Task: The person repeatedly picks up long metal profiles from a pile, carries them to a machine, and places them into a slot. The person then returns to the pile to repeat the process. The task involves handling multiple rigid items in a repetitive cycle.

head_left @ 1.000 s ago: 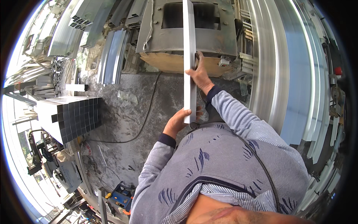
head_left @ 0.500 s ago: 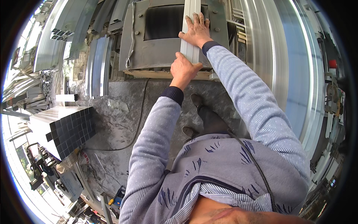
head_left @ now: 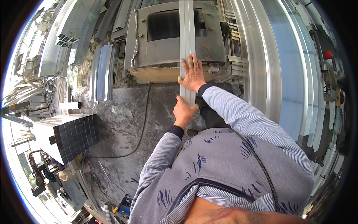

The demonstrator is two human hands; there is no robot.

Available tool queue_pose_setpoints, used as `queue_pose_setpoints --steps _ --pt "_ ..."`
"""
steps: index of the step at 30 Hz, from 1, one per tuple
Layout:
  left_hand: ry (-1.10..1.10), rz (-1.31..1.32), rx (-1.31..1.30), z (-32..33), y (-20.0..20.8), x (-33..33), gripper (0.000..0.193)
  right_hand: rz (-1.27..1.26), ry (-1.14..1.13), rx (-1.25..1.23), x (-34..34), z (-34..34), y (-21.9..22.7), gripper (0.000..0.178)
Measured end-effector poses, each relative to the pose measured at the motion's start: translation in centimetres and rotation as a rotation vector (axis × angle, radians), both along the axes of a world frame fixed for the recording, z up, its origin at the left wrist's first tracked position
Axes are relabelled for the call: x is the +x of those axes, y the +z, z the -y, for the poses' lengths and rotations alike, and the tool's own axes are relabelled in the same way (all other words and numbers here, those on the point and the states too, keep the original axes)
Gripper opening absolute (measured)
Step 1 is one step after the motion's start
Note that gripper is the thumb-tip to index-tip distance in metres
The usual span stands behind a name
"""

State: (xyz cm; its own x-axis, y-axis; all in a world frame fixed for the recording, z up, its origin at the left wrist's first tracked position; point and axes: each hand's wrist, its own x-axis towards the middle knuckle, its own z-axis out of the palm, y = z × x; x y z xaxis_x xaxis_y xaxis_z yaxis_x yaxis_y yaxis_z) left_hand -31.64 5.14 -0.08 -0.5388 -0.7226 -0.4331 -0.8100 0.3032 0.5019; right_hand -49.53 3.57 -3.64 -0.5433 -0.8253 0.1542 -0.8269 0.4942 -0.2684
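- The long aluminium bar (head_left: 187, 41) runs out of the top of the picture, so its far end is cut off; its near end is hidden behind the left hand (head_left: 183, 111) and the person's body
- Whether the left hand's fingers close round the bar's underside cannot be told; the thumb and palm press against the bar's left edge
- The right hand (head_left: 193, 72) lies flat and open on top of the bar, fingers spread, gripping nothing
- The bar lies lengthwise over the grey machine table (head_left: 156, 48), crossing its dark opening and its wooden front edge (head_left: 156, 74)
- Left of the bar, bare concrete floor (head_left: 123, 123) with a black cable (head_left: 143, 127) leaves room; a stack of square tubes (head_left: 71, 136) sits well apart
- On the right, long metal sheets (head_left: 268, 67) stand close beside the bar
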Motion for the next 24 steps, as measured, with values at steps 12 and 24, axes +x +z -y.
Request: queue_pose_setpoints --steps 12,24 --pt "0.003 0.039 -0.004 -7.8 -4.1 15.9 0.079 0.086 0.062 0.05 15.4 -9.1 -3.6 0.098" --pt "-0.027 -0.068 -0.107 0.3 -1.9 4.3 0.08 0.082 0.041 -0.106 4.0 -0.3 -1.3 0.091"
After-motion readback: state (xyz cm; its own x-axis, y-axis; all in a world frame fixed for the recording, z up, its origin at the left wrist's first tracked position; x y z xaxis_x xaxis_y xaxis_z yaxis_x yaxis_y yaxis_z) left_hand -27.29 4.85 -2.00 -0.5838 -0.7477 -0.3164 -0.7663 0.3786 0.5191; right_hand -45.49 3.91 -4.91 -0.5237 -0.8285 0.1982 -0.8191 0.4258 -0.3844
